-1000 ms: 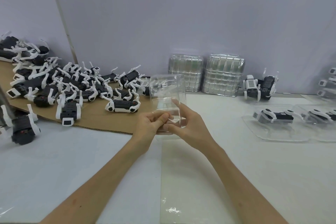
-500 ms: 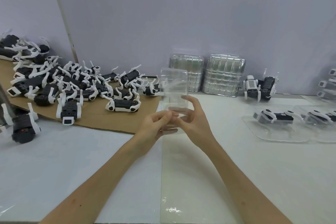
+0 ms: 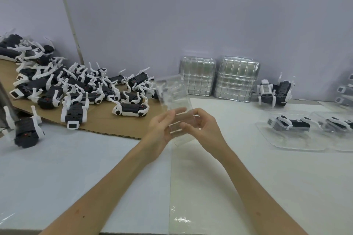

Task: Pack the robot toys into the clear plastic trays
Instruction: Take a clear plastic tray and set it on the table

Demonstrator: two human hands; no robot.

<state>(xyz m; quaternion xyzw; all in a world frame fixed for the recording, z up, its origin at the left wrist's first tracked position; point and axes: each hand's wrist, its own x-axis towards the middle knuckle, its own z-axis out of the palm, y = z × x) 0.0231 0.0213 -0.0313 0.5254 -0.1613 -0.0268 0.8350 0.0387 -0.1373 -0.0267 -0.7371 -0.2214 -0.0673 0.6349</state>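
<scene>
Starting at the grip: left hand (image 3: 162,128) and right hand (image 3: 205,129) both pinching the near end of one clear plastic tray (image 3: 174,95), one from each side, fingers curled onto the plastic. Held up off the table (image 3: 296,177), not resting on anything. Looks empty, though blurry enough that no promises. Long axis pointing away from the body and tipped upward, far end leaning a little left, toward the toys.

Key bit next, moving outward: nothing loose to pack on the right side of the grip. Closest loose robot toy (image 3: 130,109) lying just left of and beyond the left hand, on the cardboard sheet (image 3: 107,123), with its long axis running left-right, so roughly crosswise to the tray. Rest of the pile of toys (image 3: 76,86) further left and further back on the same cardboard. All of it clearly nearer the left hand, so guessing a left-hand fetch, with the right keeping the tray or laying it flat first. Probably also a turn of toy or tray to get the two long axes lined up before dropping it in.

Further out: stacks of empty trays (image 3: 236,80) against the back wall, a couple of standing toys (image 3: 267,91) just beside those, and packed trays (image 3: 290,128) well off to the right, each with a toy inside. Well apart from the grip, so not in the way.
</scene>
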